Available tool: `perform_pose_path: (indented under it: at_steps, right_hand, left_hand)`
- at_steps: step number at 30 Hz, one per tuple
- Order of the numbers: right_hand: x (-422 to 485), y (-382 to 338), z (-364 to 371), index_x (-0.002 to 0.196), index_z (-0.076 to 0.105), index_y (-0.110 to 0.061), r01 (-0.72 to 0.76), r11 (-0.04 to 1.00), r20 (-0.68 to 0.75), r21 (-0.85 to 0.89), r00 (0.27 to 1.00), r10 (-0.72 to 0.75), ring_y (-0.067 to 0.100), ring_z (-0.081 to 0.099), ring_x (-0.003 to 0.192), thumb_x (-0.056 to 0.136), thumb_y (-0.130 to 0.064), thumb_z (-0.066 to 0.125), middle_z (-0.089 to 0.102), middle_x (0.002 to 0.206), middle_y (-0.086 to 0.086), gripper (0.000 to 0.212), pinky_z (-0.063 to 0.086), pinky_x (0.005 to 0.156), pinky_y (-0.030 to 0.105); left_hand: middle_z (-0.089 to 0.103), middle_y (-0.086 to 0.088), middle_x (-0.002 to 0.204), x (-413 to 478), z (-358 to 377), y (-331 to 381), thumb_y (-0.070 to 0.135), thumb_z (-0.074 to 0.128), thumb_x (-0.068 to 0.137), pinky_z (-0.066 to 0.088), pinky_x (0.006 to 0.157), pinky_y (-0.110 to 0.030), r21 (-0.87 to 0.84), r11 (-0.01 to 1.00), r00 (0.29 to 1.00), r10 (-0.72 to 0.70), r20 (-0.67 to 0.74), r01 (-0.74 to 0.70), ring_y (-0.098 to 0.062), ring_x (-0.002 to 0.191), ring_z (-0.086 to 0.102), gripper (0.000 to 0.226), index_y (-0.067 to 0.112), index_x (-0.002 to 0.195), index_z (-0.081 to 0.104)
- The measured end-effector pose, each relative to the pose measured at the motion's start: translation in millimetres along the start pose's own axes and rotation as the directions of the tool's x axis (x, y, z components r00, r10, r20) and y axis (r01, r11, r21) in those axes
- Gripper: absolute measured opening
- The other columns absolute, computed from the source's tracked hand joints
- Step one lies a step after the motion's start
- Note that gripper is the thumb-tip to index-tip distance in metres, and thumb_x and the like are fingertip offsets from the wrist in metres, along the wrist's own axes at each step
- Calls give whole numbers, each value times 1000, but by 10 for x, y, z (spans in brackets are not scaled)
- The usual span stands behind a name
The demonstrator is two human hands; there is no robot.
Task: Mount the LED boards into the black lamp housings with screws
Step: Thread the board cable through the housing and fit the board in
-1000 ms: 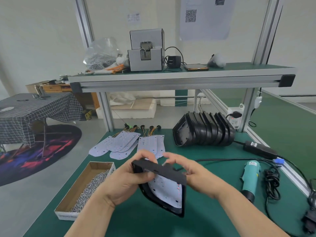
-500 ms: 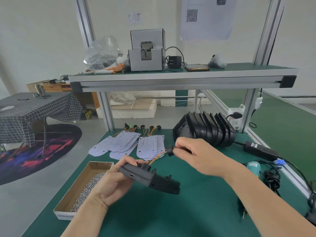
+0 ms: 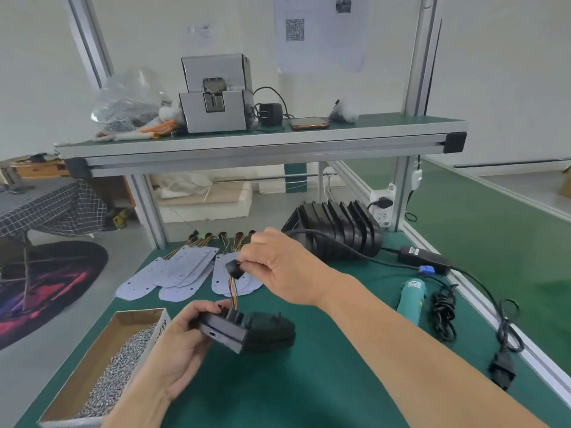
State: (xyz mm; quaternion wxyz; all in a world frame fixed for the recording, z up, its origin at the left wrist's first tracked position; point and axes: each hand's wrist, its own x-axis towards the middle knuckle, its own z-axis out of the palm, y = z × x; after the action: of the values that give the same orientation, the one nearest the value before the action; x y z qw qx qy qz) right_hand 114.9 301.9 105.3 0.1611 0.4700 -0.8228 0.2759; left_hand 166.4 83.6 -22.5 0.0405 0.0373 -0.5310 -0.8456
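Head view: left hand [image 3: 173,344] grips a black housing [image 3: 247,333] above the mat [image 3: 309,381] — right hand [image 3: 278,267] pinches the plug [image 3: 234,269] of its wires [image 3: 233,293], pulled up taut.

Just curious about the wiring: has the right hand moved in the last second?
Yes. The right hand, pinching the connector, has lifted off the lamp housing and gone away from the person, leftward, over the loose LED boards on the table.
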Motion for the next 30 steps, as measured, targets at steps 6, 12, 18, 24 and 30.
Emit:
perform_pose_path:
  at_steps: [6, 12, 18, 24, 30]
  right_hand:
    - [10, -87, 34, 71, 54, 3, -132, 982, -30, 138, 990, 137, 25, 43, 67, 96, -9, 58, 53, 67, 13, 28, 29, 62, 25]
    - [1, -29, 5, 73, 60, -8, -312, 921, 48, 235, 950, 310, 7, 40, 57, 96, -20, 63, 52, 62, -4, 26, 33, 58, 22]
    - [-10, -70, -99, 111, 68, -10, -364, 902, 220, 231, 923, 316, 12, 58, 85, 101, -14, 49, 72, 103, 1, 21, 48, 79, 27]
    - [-94, -86, -191, 70, 57, -22, -317, 931, 175, 179, 942, 287, 1, 47, 61, 100, -14, 53, 57, 67, -13, 31, 34, 59, 17]
    - [-170, -132, -264, 77, 65, -10, -308, 919, 107, 244, 951, 290, 25, 53, 68, 100, -18, 59, 68, 78, 9, 25, 44, 65, 32]
  left_hand:
    - [68, -17, 126, -86, -31, 186, -37, 23, 64, 44, 106, -46, 181, 982, 999, -51, 2, 50, -31, 126, 58, 70, 4, 93, 73]
    - [60, 22, 135, -129, 484, 831, -14, 44, 93, 38, 106, -27, 604, 738, 951, 279, 131, -300, 4, 129, 51, 79, 55, 130, 55]
    - [58, 1, 120, 6, 1075, 902, 31, 46, 105, 34, 93, -19, 877, 124, 880, 171, 442, -465, -8, 110, 50, 47, 25, 151, 41]
    - [63, -1, 81, -55, 1089, 870, 38, 36, 106, 46, 79, -34, 866, 320, 921, 66, 384, -384, -17, 79, 57, 41, 12, 88, 61]
    - [66, 18, 87, -209, 1005, 765, 43, 33, 101, 41, 83, -10, 778, 431, 879, 85, 469, -457, -1, 91, 61, 49, 7, 96, 65]
